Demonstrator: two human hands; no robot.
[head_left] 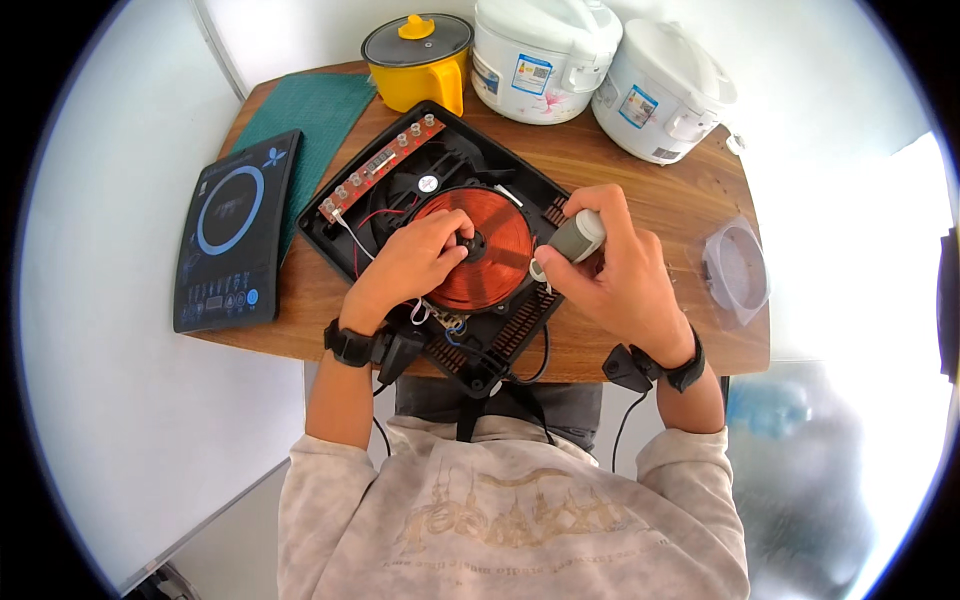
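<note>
An opened induction cooker (pixel 325 232) lies tilted on the table, its black housing exposing the parts inside. A round copper coil (pixel 500 222) fills its middle. My left hand (pixel 425 250) rests over the coil, fingers curled together at the dark centre piece; what they pinch, if anything, is hidden. In my right hand (pixel 630 275) is a grey-green and white cordless screwdriver (pixel 575 240), its narrow end pointing down by the coil's right edge. A red circuit board (pixel 382 165) with several clear round buttons runs along the upper left side. Thin wires lie around the coil.
The cooker's black glass top (pixel 235 235) leans over a green mat (pixel 318 108) at left. A yellow pot (pixel 415 75) and two white rice cookers (pixel 545 60) (pixel 665 90) stand at the back. A clear plastic tray (pixel 735 265) sits at right on the wooden table (pixel 690 215).
</note>
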